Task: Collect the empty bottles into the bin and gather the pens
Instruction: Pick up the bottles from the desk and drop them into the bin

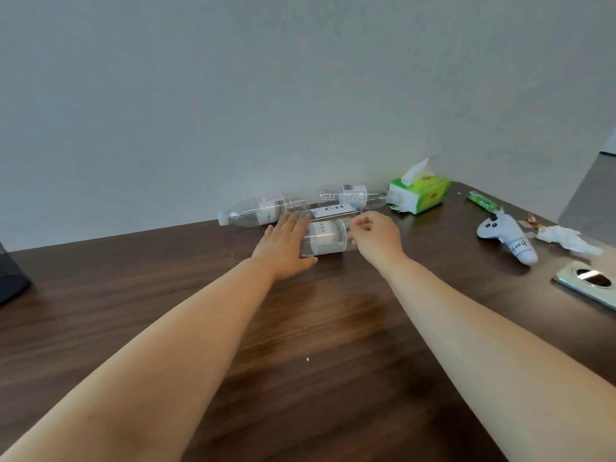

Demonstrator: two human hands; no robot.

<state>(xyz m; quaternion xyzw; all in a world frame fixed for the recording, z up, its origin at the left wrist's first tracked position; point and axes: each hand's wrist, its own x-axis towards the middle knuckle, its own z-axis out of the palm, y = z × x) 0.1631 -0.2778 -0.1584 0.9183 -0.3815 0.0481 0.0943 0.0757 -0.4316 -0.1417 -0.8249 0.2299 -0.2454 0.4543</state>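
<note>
At twelve o'clock on the table (300, 328), my left hand (286, 243) lies flat and open against the nearest bottle (328, 240); my right hand (375, 236) curls loosely, not clamped. Next I need a firm grasp.

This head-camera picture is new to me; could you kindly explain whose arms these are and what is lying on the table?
There is no robot. A person wears one wide-angle camera on the head, looking down at their own bare arms. The left hand rests flat against the nearest clear bottle, and the right hand curls at its other end. More bottles lie on their sides by the wall. On the brown table to the right are a green tissue pack, a plush toy and a phone. No pens or bin are clearly visible.
</note>
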